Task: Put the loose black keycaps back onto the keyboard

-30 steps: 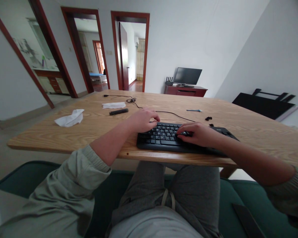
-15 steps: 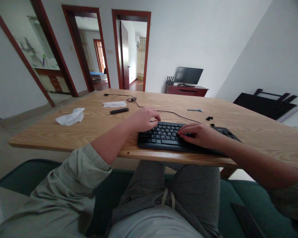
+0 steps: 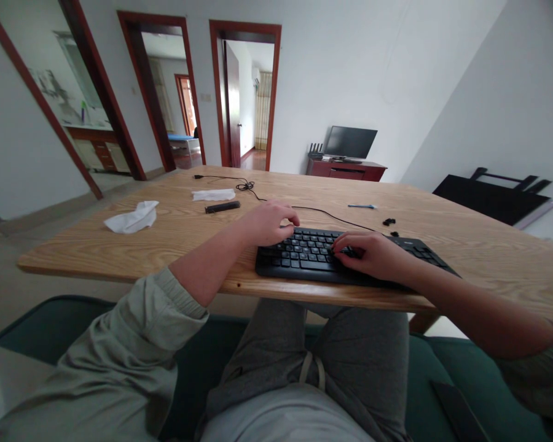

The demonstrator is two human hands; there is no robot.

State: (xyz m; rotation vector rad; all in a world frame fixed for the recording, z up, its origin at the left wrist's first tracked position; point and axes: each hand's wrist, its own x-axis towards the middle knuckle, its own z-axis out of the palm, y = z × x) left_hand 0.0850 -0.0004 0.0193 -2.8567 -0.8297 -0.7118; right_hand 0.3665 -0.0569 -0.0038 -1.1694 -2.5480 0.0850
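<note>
Both hands rest on a black keyboard (image 3: 313,255) that lies at the near edge of the wooden counter (image 3: 488,245). Left hand (image 3: 268,222) sits at the keyboard's left end, fingers curled down onto the far rows of keys, gripping nothing. Right hand (image 3: 373,255) lies flat over the middle keys, fingers loosely spread, also holding nothing. Its black cable (image 3: 322,212) runs far and left across the counter to a small coil. Farther left lie a dark stick-shaped object (image 3: 222,207), a flat tissue (image 3: 213,194) and a crumpled tissue (image 3: 132,217). Right of the cable rests a blue pen (image 3: 361,206).
</note>
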